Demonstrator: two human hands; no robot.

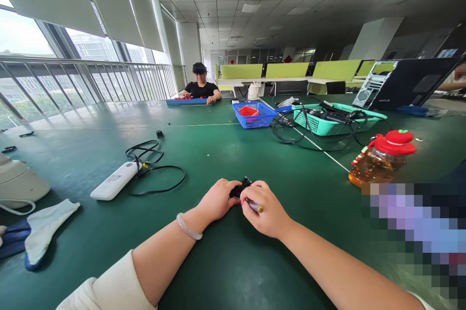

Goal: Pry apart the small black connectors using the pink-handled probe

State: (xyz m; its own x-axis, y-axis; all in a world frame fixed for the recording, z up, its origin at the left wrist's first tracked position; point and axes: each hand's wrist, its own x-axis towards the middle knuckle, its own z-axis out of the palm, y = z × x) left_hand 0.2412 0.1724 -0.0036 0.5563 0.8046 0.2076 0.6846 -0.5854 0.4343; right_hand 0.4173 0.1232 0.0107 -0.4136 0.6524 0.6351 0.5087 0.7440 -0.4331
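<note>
Near the middle of the green table (233, 261), my left hand (217, 198) is closed on a small black part (237, 189) with short metal pins or prongs at its far end. Its exact kind is too small to make out. My right hand (264, 210) grips a slim tool (255, 206) like a small screwdriver, its brassy end pointing back toward me. The tool's tip is hidden behind my fingers, close to the black part. Both hands are close together and rest at the table surface.
To the left lie a white power strip (115, 181) with a black cable and a blue-white glove (47, 232). Ahead stand a blue basket (255, 118) and a teal basket (320, 128) of cables. A red-lidded bottle (382, 159) stands right. Another person (202, 88) sits at the far end.
</note>
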